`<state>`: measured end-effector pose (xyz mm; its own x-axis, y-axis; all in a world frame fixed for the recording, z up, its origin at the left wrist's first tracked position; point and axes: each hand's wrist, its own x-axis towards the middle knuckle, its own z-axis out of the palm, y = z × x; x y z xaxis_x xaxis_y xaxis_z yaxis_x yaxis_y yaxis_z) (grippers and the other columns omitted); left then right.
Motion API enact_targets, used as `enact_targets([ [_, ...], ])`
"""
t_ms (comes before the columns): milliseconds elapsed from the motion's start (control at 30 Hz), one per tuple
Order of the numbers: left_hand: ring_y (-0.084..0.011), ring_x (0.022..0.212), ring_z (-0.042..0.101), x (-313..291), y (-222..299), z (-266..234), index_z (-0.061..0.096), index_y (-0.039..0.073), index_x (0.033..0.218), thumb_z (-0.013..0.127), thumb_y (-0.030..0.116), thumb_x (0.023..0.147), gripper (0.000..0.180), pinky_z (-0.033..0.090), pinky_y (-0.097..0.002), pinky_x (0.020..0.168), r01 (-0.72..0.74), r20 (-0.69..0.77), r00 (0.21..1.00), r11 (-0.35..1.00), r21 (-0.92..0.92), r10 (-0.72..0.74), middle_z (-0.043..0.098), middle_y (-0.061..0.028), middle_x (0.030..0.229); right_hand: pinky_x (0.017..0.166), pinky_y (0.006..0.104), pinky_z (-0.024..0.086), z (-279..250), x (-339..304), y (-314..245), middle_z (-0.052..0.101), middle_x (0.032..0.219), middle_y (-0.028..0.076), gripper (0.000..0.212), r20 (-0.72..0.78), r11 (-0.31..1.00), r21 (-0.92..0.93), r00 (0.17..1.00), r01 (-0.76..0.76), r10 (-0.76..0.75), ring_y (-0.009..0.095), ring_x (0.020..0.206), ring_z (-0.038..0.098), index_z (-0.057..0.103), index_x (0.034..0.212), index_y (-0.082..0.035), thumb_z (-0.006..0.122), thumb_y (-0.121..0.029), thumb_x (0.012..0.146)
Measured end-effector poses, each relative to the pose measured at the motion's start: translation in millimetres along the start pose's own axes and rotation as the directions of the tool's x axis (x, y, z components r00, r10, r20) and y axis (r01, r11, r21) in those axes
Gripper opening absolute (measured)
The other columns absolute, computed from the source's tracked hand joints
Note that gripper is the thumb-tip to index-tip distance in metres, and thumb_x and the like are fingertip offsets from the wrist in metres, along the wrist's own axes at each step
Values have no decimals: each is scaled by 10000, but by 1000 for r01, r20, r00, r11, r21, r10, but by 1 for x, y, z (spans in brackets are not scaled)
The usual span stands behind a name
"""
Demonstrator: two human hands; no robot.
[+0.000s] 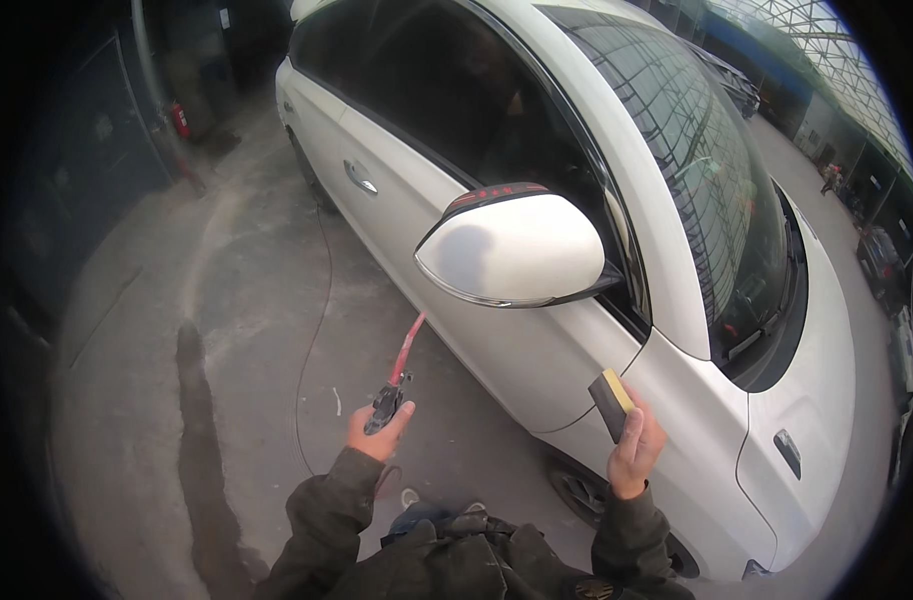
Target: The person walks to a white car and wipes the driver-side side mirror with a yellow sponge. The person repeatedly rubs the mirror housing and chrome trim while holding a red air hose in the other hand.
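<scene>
- Below and left of the side mirror [551, 245], from the head camera, the left hand [379, 438] has its fingers wrapped round a black handheld tool [384, 408] with a red tube [407, 346] slanting up toward the car door [536, 365].
- Below and right of the mirror, the right hand [636, 448] grips a yellow-and-dark block [610, 407] between thumb and fingers; whether it touches the panel, I cannot tell.
- For good handling, the block's dark face would probably best lie flat, pressed lightly and evenly, its corners kept off the paint.
- A greyish patch [464, 258] marks the mirror's left part; shade or coating, I cannot tell.
- Edges needing care: the mirror's lower chrome trim, and the panel seams below and right of it.
- Left of the mirror, concrete floor [246, 290] offers the widest room, though a thin hose [328, 265] crosses it and could snag.
</scene>
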<state>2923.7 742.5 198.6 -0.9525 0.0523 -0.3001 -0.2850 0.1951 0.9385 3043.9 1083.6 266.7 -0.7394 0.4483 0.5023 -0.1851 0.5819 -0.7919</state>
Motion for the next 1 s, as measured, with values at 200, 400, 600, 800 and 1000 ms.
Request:
enact_targets([
  [200, -75, 559, 536, -18, -3, 15, 657, 69, 737, 842, 365, 967, 418, 421, -282, 539, -7, -9, 1000, 999, -53, 7, 604, 21, 647, 940, 297, 495, 20, -13, 23, 748, 1113, 78, 472, 109, 944, 236, 972, -229, 208, 134, 1026, 633, 707, 1317, 93, 459, -282, 1174],
  [400, -76, 595, 541, -57, -30, 19, 688, 45, 812, 844, 341, 966, 368, 426, -289, 560, 149, 51, 988, 985, -91, -145, 624, 27, 702, 877, 285, 499, 68, -44, 21, 737, 1093, 29, 462, 333, 727, 492, 875, -480, 352, 84, 956, 604, 718, 1274, 116, 482, -269, 1177],
  [600, -61, 695, 511, -74, -79, 31, 691, 35, 882, 831, 273, 979, 293, 444, -293, 642, -96, 74, 993, 994, 56, 91, 602, 26, 727, 917, 307, 501, 94, -79, 55, 751, 1071, 49, 444, 498, 498, 493, 701, -714, 511, 112, 971, 648, 741, 1159, 64, 518, -320, 1167],
  [800, -65, 721, 528, -62, -69, 7, 707, 26, 983, 840, 245, 974, 256, 457, -287, 667, -229, 169, 960, 973, 22, 222, 615, 30, 758, 931, 350, 545, 102, -76, 43, 769, 1103, 85, 434, 553, 241, 510, 530, -825, 643, 175, 1006, 712, 732, 1147, 41, 525, -340, 1161],
  [1000, -76, 835, 606, -31, -48, 8, 712, 40, 1183, 852, 177, 956, 299, 508, -279, 761, 67, 330, 944, 984, -163, -9, 669, 46, 879, 926, 361, 558, 149, -102, 57, 768, 1085, 82, 404, 525, 135, 474, 402, -870, 750, 178, 997, 723, 728, 1131, 23, 533, -331, 1156],
])
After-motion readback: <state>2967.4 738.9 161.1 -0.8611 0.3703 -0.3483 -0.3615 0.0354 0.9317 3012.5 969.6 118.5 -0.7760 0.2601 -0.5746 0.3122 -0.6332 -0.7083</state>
